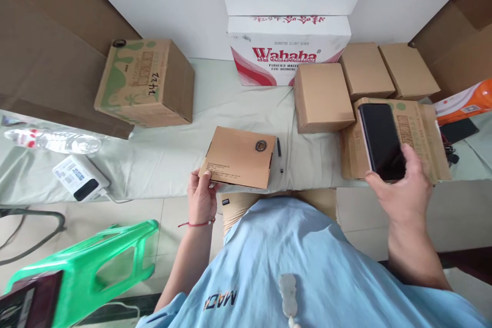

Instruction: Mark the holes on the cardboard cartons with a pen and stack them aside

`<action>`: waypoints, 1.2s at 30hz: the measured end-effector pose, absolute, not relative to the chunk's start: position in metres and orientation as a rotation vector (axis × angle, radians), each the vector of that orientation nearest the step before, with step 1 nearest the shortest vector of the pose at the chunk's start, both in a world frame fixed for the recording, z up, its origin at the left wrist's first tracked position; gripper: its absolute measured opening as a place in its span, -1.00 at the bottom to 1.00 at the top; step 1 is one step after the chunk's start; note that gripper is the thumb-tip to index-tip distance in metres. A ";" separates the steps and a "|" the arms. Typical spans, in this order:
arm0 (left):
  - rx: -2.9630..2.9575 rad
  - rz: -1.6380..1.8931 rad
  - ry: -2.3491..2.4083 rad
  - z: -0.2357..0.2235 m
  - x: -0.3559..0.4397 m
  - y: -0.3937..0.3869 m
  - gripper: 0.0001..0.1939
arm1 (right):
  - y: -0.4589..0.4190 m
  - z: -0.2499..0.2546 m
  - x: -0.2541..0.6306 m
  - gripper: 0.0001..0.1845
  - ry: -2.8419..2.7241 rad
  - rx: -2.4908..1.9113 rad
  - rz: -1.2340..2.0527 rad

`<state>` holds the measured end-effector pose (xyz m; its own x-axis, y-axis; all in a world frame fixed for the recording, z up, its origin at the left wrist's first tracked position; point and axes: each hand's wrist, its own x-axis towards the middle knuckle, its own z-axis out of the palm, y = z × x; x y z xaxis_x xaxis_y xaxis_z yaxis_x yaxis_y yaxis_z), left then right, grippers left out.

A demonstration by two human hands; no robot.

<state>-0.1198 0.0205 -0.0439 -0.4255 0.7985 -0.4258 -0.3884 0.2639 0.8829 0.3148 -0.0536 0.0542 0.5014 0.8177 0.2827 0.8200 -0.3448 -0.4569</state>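
My left hand (202, 196) grips the near left corner of a flat brown cardboard box (238, 156), thumb on top and the other fingers partly hidden beneath. The box has a round dark emblem and small print on its upper face. In my right hand (409, 189) is a black smartphone (383, 141), pinched near its lower end between thumb and fingers, screen dark. The phone is over a printed carton (349, 151) at the right of the table; whether it touches the carton I cannot tell. A black pen (280, 155) lies just right of the flat box.
Three plain brown boxes (323, 95) stand behind the carton, beside a white Wahaha carton (288, 51). A green-printed box (146, 82) sits back left. Leftward lie a plastic bottle (54, 141) and a white corded device (81, 178). An orange bottle (467, 102) is far right; a green stool (92, 271) stands below.
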 end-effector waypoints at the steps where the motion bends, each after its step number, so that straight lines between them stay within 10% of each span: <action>1: 0.401 1.407 1.471 -0.044 -0.120 0.020 -0.49 | -0.050 0.052 0.319 0.02 -1.289 -2.243 -0.074; 16: 0.427 1.400 1.453 -0.047 -0.115 0.014 -0.45 | -0.013 0.048 0.326 -0.17 -1.534 -2.136 -0.380; 22: 0.485 1.370 1.502 -0.046 -0.119 0.014 -0.45 | 0.025 0.005 0.192 -0.57 -2.171 -2.157 0.670; 36: 0.993 1.100 1.741 -0.016 -0.118 -0.035 -0.77 | 0.043 0.000 0.215 -0.59 -1.988 -2.328 0.727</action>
<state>-0.1182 -0.0351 -0.0159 -0.3439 0.9107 -0.2286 0.1848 0.3044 0.9345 0.2152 0.0430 0.0004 0.0951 0.9338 -0.3449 0.9360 -0.2018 -0.2885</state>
